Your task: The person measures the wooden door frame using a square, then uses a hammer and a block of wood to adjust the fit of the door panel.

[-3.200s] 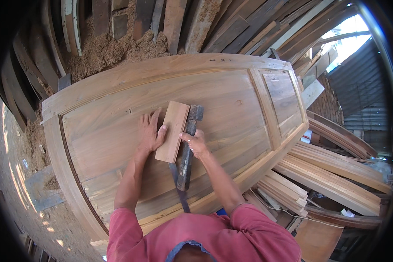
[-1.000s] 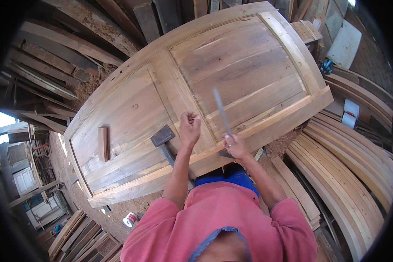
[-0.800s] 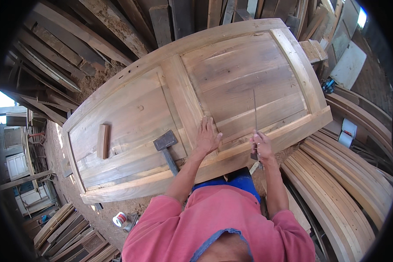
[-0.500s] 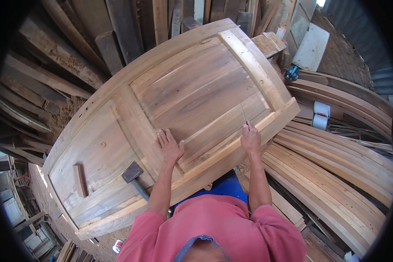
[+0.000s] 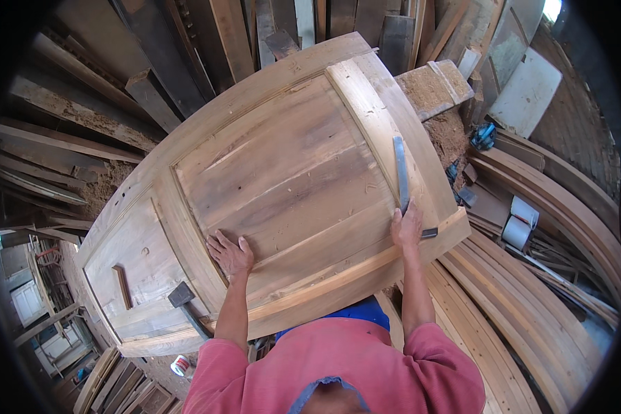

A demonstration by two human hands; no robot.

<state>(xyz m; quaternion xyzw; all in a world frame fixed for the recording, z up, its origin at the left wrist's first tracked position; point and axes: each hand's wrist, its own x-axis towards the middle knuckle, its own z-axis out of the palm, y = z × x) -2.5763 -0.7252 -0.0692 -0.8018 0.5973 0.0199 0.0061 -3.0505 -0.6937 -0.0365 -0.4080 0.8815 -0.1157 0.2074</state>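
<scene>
A large panelled wooden door (image 5: pixel 290 179) lies flat in front of me. My right hand (image 5: pixel 407 224) is closed around a chisel (image 5: pixel 401 169) near the door's right end; its long flat blade points away from me over the right-hand rail, and its dark butt sticks out beside my wrist. Spread out flat, my left hand (image 5: pixel 231 256) rests at the near left corner of the big panel, by the middle rail, and holds nothing. A hammer (image 5: pixel 181 295) with a dark square head lies on the door to the left of my left forearm.
A small wood strip (image 5: pixel 122 287) lies on the left panel. Long planks (image 5: pixel 504 324) are stacked at the right, and boards (image 5: pixel 231 41) lean along the far side. A blue power tool (image 5: pixel 484 136) sits beyond the door's right end, near a sawdust-covered block (image 5: pixel 431 90).
The chisel has turned from edge-on to show its flat face, and my right hand has shifted slightly right. My left hand has slid left and nearer to me, still flat on the door.
</scene>
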